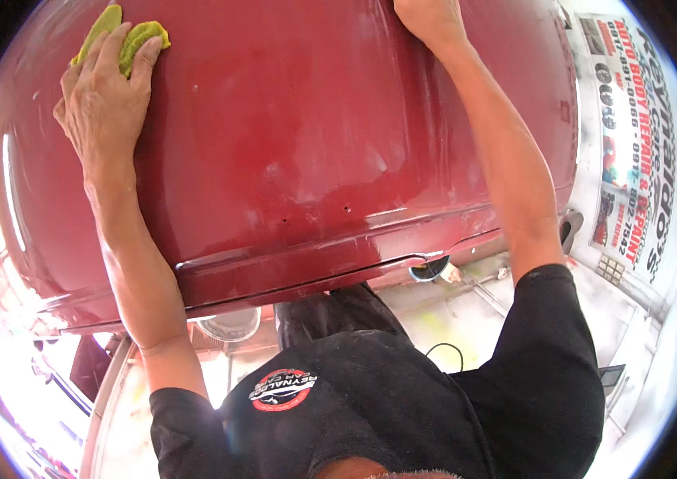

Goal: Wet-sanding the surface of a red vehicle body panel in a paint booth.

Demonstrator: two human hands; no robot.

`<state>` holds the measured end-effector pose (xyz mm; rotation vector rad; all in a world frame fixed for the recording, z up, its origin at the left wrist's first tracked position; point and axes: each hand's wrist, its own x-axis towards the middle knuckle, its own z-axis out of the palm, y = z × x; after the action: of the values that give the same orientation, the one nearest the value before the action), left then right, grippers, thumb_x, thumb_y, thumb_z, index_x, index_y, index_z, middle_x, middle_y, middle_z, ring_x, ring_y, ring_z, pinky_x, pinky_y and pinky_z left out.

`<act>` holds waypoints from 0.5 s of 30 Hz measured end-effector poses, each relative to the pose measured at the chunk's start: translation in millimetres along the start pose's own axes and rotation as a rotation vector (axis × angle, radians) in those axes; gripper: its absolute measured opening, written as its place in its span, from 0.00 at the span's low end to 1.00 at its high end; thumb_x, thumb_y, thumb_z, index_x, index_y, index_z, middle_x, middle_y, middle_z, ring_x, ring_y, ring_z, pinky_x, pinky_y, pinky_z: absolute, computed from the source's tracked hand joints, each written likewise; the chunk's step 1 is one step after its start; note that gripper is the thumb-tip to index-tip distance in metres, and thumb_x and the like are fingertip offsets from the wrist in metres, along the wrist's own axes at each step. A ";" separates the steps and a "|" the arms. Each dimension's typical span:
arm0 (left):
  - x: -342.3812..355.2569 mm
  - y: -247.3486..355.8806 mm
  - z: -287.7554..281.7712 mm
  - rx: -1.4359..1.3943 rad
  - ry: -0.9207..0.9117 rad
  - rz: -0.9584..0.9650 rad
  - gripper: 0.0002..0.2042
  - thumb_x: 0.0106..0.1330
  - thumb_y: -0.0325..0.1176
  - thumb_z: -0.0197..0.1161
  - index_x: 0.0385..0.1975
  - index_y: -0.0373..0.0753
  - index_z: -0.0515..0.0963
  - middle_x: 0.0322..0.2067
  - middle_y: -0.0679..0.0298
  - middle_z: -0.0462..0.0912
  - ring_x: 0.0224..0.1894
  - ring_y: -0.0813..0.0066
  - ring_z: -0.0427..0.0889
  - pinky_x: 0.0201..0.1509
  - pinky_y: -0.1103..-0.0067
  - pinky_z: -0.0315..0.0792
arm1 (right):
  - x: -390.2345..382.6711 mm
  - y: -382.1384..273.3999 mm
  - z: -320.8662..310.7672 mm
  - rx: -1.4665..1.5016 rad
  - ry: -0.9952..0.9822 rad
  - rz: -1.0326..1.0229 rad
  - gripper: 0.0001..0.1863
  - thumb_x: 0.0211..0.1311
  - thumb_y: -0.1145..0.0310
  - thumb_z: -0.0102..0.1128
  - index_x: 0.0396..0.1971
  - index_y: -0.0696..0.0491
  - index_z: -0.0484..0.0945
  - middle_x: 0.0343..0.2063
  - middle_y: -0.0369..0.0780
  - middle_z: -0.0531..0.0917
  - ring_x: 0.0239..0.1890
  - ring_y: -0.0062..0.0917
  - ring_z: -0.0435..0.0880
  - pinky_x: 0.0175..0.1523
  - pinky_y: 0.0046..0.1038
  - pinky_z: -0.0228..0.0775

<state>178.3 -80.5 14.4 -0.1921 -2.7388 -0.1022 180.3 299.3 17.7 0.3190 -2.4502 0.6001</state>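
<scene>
"What does the left hand have hold of?"

"A yellow-green pad, right at its fingers. They are partly bent and closed over it, and the pad bulges out on both sides of the fingertips, against the red panel."

"And the right hand?"

"Well apart, off to the left hand's right, over the same panel. The view cuts off its fingers, so I can't tell how open it is or whether it holds anything."

"If this is rubbing, how would you do it well?"

"I'd press the pad flat, lightly and evenly, so that no single fingertip digs in. Overlapping strokes seem best, since the panel curves away outward of the left hand."

"Any trouble spots?"

"Two small dark spots, perhaps holes, nearer the body than either hand. I'd go gently there; the pad could snag."
</scene>
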 end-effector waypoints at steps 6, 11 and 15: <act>-11.2 -5.7 -3.1 0.059 0.031 -0.012 0.28 0.71 0.65 0.56 0.64 0.58 0.78 0.65 0.66 0.79 0.69 0.54 0.72 0.69 0.51 0.64 | -143.3 -98.8 -65.8 0.043 -0.336 -0.064 0.27 0.50 0.73 0.76 0.54 0.44 0.86 0.58 0.42 0.81 0.55 0.45 0.80 0.60 0.41 0.76; -13.6 5.5 1.1 -0.023 0.087 0.017 0.26 0.70 0.60 0.60 0.59 0.51 0.82 0.61 0.67 0.82 0.64 0.56 0.76 0.64 0.51 0.67 | -104.1 -72.2 -53.6 0.040 -0.393 -0.239 0.31 0.49 0.72 0.77 0.58 0.45 0.84 0.57 0.42 0.81 0.56 0.43 0.79 0.60 0.39 0.75; -8.8 2.8 -6.9 -0.039 0.031 0.002 0.26 0.70 0.62 0.59 0.62 0.57 0.80 0.63 0.68 0.81 0.67 0.58 0.75 0.66 0.51 0.67 | -19.0 -44.4 -1.6 -0.023 -0.310 -0.278 0.27 0.53 0.70 0.76 0.56 0.44 0.84 0.55 0.42 0.82 0.54 0.43 0.80 0.60 0.39 0.74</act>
<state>189.4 -79.5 17.5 -0.2031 -2.7068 -0.1574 212.0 263.1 22.7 0.7795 -2.6351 0.4263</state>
